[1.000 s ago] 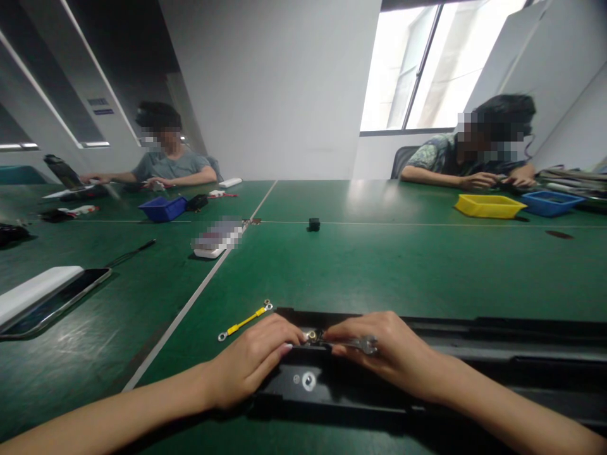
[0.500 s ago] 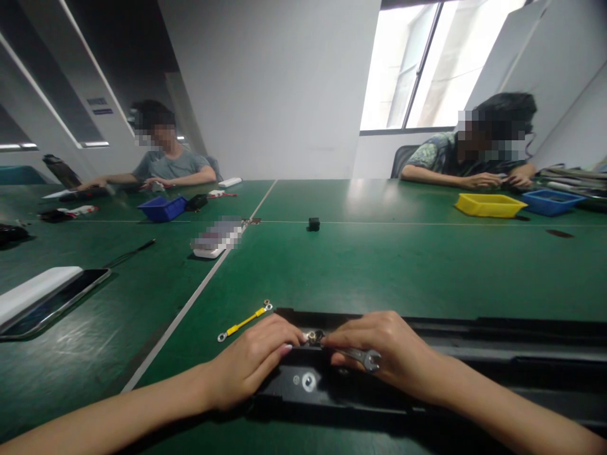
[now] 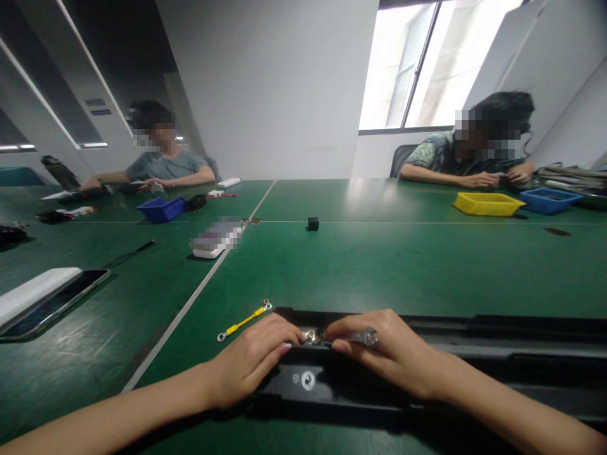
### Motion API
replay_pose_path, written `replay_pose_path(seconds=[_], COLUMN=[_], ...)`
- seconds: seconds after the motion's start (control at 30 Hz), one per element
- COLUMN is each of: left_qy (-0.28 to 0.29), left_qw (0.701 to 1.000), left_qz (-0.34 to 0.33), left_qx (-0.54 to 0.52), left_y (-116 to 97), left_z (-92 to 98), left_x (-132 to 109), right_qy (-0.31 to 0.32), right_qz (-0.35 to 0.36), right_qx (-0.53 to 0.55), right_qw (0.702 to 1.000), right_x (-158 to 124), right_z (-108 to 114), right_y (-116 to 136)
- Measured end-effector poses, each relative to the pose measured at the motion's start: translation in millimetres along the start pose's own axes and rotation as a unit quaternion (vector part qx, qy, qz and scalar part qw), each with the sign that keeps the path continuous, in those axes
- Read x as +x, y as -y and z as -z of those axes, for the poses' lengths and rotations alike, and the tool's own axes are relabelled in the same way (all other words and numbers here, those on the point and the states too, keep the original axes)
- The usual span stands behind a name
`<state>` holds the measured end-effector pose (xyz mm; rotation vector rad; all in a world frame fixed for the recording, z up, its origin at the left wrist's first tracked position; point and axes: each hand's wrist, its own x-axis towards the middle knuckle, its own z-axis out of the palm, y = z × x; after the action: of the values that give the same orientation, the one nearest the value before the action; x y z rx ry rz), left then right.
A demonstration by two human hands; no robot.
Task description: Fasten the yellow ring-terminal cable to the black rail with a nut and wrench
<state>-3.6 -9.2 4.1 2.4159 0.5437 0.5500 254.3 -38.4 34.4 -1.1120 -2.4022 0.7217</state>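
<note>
A long black channel-shaped part (image 3: 455,338) lies on the green table in front of me. Near its left end is a small brass-coloured nut (image 3: 311,335) on a metal fitting. My left hand (image 3: 253,357) rests over the part's left end, fingers closed together with the tips at the fitting; what they hold, if anything, is hidden. My right hand (image 3: 389,351) pinches a small metal wrench (image 3: 365,338), its open jaw pointing right and its other end by the nut. A yellow cable with ring terminals (image 3: 244,321) lies behind my left hand.
A white-edged device (image 3: 218,239) and a small black block (image 3: 313,224) stand farther back. A phone (image 3: 61,303) lies at left. Blue (image 3: 162,209) and yellow (image 3: 488,204) trays sit near two seated people (image 3: 168,165) (image 3: 474,158).
The wrench's open jaw has swung up and away from me, and the fingers of my right hand have shifted with it. My left hand stays nearly in place.
</note>
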Motion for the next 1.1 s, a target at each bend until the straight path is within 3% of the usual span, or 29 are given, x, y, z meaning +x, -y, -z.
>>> replay_pose_path(seconds=[0.43,1.1], left_qy=[0.006,0.011], left_qw=[1.000,1.000], left_qz=[0.005,0.008], left_qx=[-0.002,0.001], left_y=[-1.1,0.5], left_z=[0.5,0.4], left_x=[-0.2,-0.4], right_qy=[-0.009,0.014], right_qz=[-0.021,0.006], right_qx=[-0.022,-0.006], right_qw=[0.999,1.000], right_x=[1.4,-1.8], right_z=[-1.1,-1.1], right_y=[0.2,-2.2])
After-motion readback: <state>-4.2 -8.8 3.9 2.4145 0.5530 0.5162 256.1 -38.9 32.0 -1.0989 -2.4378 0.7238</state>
